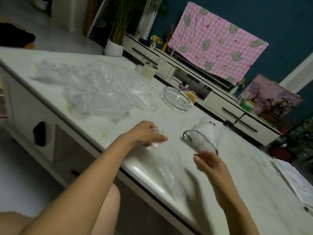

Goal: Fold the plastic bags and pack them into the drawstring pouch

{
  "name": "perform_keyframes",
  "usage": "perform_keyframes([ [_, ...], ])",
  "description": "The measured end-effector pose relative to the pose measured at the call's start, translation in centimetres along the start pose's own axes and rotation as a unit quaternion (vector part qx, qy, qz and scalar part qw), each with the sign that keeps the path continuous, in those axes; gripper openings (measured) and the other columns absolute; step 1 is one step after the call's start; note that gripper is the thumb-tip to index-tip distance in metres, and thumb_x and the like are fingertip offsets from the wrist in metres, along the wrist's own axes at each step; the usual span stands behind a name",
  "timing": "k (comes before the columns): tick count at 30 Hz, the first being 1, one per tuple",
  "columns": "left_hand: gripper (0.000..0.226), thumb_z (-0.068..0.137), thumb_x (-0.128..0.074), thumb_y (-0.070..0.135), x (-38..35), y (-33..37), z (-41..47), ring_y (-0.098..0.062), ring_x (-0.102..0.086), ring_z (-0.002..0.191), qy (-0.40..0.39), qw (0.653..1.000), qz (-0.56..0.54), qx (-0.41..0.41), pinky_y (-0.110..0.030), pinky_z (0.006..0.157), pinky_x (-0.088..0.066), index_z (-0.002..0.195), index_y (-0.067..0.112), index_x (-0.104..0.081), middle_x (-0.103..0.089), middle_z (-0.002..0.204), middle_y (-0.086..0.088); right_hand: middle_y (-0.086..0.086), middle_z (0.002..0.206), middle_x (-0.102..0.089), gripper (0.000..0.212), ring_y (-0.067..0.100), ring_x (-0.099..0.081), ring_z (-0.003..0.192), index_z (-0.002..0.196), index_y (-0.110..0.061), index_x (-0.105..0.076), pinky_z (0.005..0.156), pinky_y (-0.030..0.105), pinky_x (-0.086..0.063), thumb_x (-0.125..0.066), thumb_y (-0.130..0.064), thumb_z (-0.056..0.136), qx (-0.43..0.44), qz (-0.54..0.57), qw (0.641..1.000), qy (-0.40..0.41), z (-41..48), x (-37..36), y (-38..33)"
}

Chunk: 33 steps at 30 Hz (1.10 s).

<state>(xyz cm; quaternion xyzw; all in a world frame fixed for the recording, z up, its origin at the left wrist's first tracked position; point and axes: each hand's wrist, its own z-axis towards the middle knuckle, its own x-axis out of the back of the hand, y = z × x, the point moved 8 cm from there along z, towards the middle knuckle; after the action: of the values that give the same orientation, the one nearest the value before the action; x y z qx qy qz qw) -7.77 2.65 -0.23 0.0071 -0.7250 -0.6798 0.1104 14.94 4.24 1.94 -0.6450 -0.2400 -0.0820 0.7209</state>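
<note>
A clear plastic bag (162,168) hangs blurred between my hands and drapes over the near edge of the white table (245,175). My left hand (147,133) grips one end of it, with crumpled film showing between the fingers. My right hand (210,161) pinches the other end with curled fingers. Just beyond my right hand lies the white drawstring pouch (207,133) on its side, its black cord loose at the mouth. A pile of crumpled clear plastic bags (105,89) lies on the far left part of the table.
A glass ashtray (176,99) sits right of the pile, with a jar (149,70) further back. A sheet of paper (294,180) lies at the table's right edge. My bare knees are below the near edge. A TV cabinet stands behind the table.
</note>
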Motion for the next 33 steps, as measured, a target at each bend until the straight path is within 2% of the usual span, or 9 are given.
perform_keyframes([
  [4, 0.024, 0.077, -0.076, 0.023, -1.7, 2.5, -1.2, -0.015, -0.053, 0.075, -0.131, 0.990, -0.043, -0.016, -0.024, 0.062, -0.043, 0.091, 0.013, -0.060, -0.058, 0.082, 0.000, -0.003, 0.128, -0.059, 0.070, 0.011, -0.057, 0.116, 0.133, -0.022, -0.048, 0.097, 0.029, -0.047, -0.075, -0.046, 0.073, -0.030, 0.023, 0.973, -0.226, -0.6, -5.9, -2.9],
  [6, 0.029, 0.077, -0.076, 0.022, -2.0, 2.8, -1.8, -0.018, -0.057, 0.080, -0.162, 0.986, -0.020, -0.019, -0.031, 0.069, -0.045, 0.097, 0.008, -0.062, -0.062, 0.087, -0.005, 0.012, 0.124, -0.061, 0.058, 0.022, -0.060, 0.113, 0.129, -0.013, -0.054, 0.098, 0.038, -0.047, -0.072, -0.036, 0.079, -0.030, 0.059, 0.958, -0.278, -1.2, -8.1, -3.3],
  [9, 0.027, 0.077, -0.076, 0.021, 0.4, 2.9, -1.5, -0.011, -0.061, 0.071, -0.086, 0.996, -0.022, -0.016, -0.022, 0.061, -0.048, 0.097, 0.010, -0.063, -0.067, 0.082, -0.001, 0.021, 0.097, -0.065, 0.033, 0.023, -0.061, 0.084, 0.112, -0.001, -0.064, 0.076, 0.030, -0.049, -0.069, -0.019, 0.085, -0.031, 0.114, 0.966, -0.232, -1.0, -9.0, -3.5],
  [12, 0.022, 0.082, -0.071, 0.018, 5.1, 2.6, -1.1, -0.010, -0.060, 0.062, 0.076, 0.981, -0.176, -0.009, -0.016, 0.053, -0.050, 0.098, 0.008, -0.058, -0.065, 0.084, -0.006, 0.010, 0.079, -0.057, 0.031, 0.018, -0.052, 0.071, 0.100, 0.008, -0.062, 0.063, 0.022, -0.043, -0.068, -0.018, 0.084, -0.026, 0.145, 0.978, -0.147, -1.0, -9.1, -3.2],
  [17, 0.044, 0.081, -0.065, 0.046, 0.9, 1.6, -2.9, -0.016, -0.066, 0.091, -0.102, 0.990, -0.083, 0.055, -0.031, 0.077, -0.057, 0.105, 0.010, -0.061, -0.065, 0.101, -0.004, 0.008, 0.086, -0.070, 0.034, 0.022, -0.065, 0.079, 0.096, 0.000, -0.067, 0.074, 0.030, -0.051, -0.075, -0.028, 0.078, -0.017, 0.216, 0.976, -0.032, -1.0, -9.5, -3.3],
  [21, 0.026, 0.092, -0.059, 0.018, 0.7, 0.5, -3.0, -0.025, -0.068, 0.087, -0.066, 0.995, -0.057, 0.049, -0.035, 0.078, -0.056, 0.107, -0.002, -0.064, -0.069, 0.106, -0.020, 0.017, 0.100, -0.070, 0.026, 0.030, -0.067, 0.095, 0.102, -0.003, -0.066, 0.085, 0.039, -0.053, -0.070, -0.020, 0.082, -0.025, 0.238, 0.970, -0.038, -0.9, -10.4, -3.8],
  [26, 0.021, 0.091, -0.060, 0.020, 1.6, 1.0, -3.4, -0.026, -0.070, 0.089, -0.107, 0.994, -0.016, 0.021, -0.031, 0.074, -0.058, 0.105, 0.005, -0.067, -0.072, 0.099, -0.014, 0.017, 0.111, -0.068, 0.029, 0.030, -0.065, 0.103, 0.114, -0.004, -0.064, 0.092, 0.041, -0.050, -0.064, -0.008, 0.085, -0.030, 0.240, 0.958, -0.155, -0.5, -11.2, -5.4],
  [30, 0.022, 0.089, -0.060, 0.013, 1.9, 0.5, -3.5, -0.025, -0.068, 0.079, -0.129, 0.987, -0.078, 0.048, -0.030, 0.070, -0.057, 0.106, -0.001, -0.065, -0.070, 0.100, -0.018, 0.011, 0.087, -0.068, 0.023, 0.021, -0.064, 0.081, 0.092, -0.004, -0.068, 0.073, 0.026, -0.052, -0.054, 0.012, 0.084, -0.006, 0.243, 0.964, -0.111, 0.2, -10.9, -5.7],
  [33, 0.023, 0.085, -0.050, 0.012, 1.9, -0.2, -3.4, -0.028, -0.066, 0.078, -0.154, 0.958, -0.222, 0.100, -0.034, 0.073, -0.054, 0.095, 0.000, -0.066, -0.068, 0.095, -0.019, 0.003, 0.075, -0.064, 0.044, 0.012, -0.058, 0.069, 0.062, -0.009, -0.068, 0.060, 0.017, -0.044, -0.041, 0.023, 0.076, 0.025, 0.243, 0.967, -0.079, 0.3, -10.5, -6.2],
])
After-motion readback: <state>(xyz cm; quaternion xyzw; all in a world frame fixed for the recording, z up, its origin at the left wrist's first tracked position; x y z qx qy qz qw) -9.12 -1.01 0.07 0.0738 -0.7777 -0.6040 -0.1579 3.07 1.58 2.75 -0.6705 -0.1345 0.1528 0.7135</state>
